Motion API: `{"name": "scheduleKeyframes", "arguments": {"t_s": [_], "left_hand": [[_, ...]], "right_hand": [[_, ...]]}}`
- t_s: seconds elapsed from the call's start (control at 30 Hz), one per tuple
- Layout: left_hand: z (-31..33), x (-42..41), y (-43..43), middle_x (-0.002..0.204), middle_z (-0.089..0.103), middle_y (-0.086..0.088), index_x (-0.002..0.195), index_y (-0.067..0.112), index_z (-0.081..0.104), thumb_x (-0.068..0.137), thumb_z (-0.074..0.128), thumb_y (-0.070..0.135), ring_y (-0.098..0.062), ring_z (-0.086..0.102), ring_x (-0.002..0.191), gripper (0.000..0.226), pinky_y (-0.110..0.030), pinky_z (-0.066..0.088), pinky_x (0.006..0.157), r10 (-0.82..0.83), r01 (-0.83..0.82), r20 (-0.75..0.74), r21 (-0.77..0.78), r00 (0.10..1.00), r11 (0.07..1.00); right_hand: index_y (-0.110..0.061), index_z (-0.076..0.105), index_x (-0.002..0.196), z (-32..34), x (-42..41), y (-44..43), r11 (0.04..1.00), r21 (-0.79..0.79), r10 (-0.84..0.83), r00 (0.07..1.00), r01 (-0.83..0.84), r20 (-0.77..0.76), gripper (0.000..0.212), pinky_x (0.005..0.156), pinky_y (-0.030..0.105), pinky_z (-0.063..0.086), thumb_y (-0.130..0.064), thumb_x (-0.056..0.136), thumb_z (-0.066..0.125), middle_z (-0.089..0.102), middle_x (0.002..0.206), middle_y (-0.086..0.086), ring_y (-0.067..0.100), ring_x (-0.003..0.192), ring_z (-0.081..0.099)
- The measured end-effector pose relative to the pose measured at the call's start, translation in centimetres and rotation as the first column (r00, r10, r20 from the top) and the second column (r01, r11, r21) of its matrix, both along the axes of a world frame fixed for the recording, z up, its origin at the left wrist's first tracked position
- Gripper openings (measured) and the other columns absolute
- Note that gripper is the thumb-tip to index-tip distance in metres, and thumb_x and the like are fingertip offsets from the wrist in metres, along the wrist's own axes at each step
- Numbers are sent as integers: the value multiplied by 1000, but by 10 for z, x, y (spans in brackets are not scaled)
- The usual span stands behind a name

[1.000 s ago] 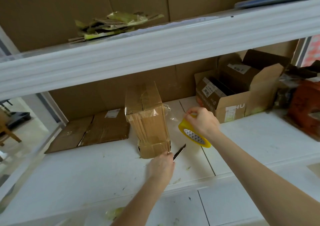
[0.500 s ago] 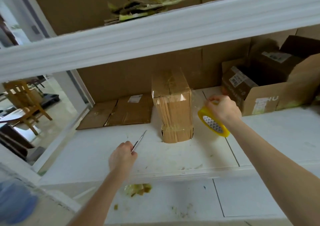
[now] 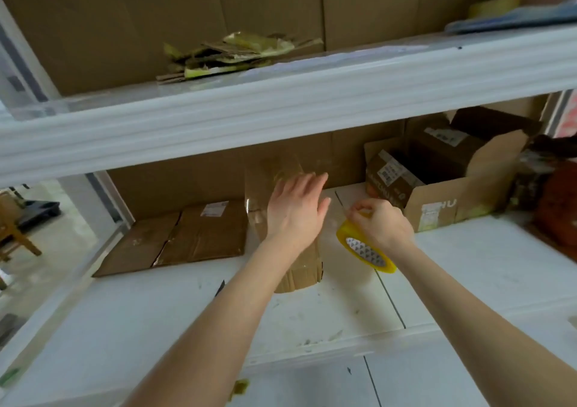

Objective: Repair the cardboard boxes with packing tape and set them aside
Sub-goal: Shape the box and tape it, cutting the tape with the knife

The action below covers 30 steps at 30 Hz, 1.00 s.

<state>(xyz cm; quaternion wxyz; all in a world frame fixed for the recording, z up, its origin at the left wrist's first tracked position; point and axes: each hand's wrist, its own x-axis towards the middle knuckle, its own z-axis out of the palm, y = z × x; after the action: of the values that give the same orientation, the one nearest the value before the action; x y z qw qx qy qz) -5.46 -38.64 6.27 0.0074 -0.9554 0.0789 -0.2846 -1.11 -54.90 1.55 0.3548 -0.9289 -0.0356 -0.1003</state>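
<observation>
White shelf (image 3: 140, 319), mid-taping: your left hand (image 3: 295, 210) lies flat-fingered on the upright box (image 3: 301, 277) (centre shelf), right hand (image 3: 382, 224) pinching the yellow tape roll (image 3: 363, 250) beside it. Roll maybe tethered to box, too blurry. Next: likely smooth, then cut.

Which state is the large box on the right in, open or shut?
Open: the large box has raised flaps, and a smaller labelled box shows inside.
</observation>
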Motion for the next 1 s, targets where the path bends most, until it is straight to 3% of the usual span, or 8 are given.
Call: {"name": "scheduleKeyframes", "arguments": {"t_s": [0.07, 0.23, 0.37, 0.5, 0.57, 0.73, 0.87, 1.0], "left_hand": [[-8, 12, 7, 150, 38, 5, 142, 27, 41, 102, 33, 40, -16, 36, 137, 43, -38, 26, 114, 73, -68, -106, 57, 992, 996], [-13, 12, 27, 145, 46, 7, 134, 25, 54, 101, 38, 32, -15, 43, 132, 37, -37, 40, 106, -11, 9, -49, -52, 999, 999], [-7, 5, 15, 143, 48, -5, 142, 20, 44, 98, 47, 35, -23, 42, 134, 47, -42, 35, 111, -73, 73, 2, -9, 997, 997], [-9, -2, -20, 114, 66, -4, 112, 15, 69, 86, 66, 22, -23, 62, 100, 27, -31, 54, 76, -264, 296, 314, -58, 912, 954], [-10, -3, -36, 113, 65, 1, 114, 21, 68, 86, 67, 25, -20, 61, 97, 28, -31, 54, 70, -259, 300, 193, -224, 946, 927], [-23, 11, -51, 101, 70, 3, 116, 29, 68, 83, 71, 34, -16, 63, 93, 34, -31, 53, 78, -217, 126, -114, -527, 970, 840], [-29, 18, -55, 90, 56, 7, 91, 23, 77, 80, 74, 31, -12, 56, 86, 14, -26, 47, 69, -200, 113, -92, -572, 975, 812], [-29, 19, -58, 97, 46, 9, 88, 22, 74, 86, 68, 35, -10, 49, 87, 15, -26, 42, 64, -186, 83, -126, -569, 974, 818]], "right_hand": [[-45, 58, 86, 3, 1, -9, 999, -31, 10, 1000, -10, 6, 9, 63, 28, 41, -51, 90, 53, 60, 89, -3, 23, 79, 55], [-40, 63, 98, -3, 10, -46, 992, -126, 5, 1000, -4, 6, 14, 70, 32, 47, -48, 91, 54, 66, 96, 1, 27, 91, 62], [-43, 60, 86, -4, 12, -53, 998, 46, 38, 999, -39, 16, 6, 67, 28, 41, -47, 89, 56, 65, 92, -4, 22, 89, 60], [-44, 59, 81, -3, 7, -44, 991, 127, 28, 998, -36, 64, 11, 60, 24, 36, -53, 87, 56, 64, 87, -9, 17, 84, 58], [-43, 60, 82, -3, 4, -43, 989, 138, 38, 996, -48, 75, 12, 64, 27, 42, -53, 88, 56, 65, 88, -9, 17, 84, 59], [-37, 64, 85, -3, -4, -50, 982, 166, 73, 994, -85, 78, 18, 78, 38, 54, -54, 88, 58, 67, 89, -7, 17, 88, 62], [-34, 65, 86, -4, -10, -58, 970, 212, 108, 991, -121, 74, 19, 79, 41, 56, -53, 86, 61, 67, 89, -8, 16, 88, 62], [-34, 64, 89, -5, -14, -63, 945, 269, 173, 982, -186, 71, 12, 80, 42, 56, -46, 85, 65, 66, 92, -8, 15, 90, 61]]}}
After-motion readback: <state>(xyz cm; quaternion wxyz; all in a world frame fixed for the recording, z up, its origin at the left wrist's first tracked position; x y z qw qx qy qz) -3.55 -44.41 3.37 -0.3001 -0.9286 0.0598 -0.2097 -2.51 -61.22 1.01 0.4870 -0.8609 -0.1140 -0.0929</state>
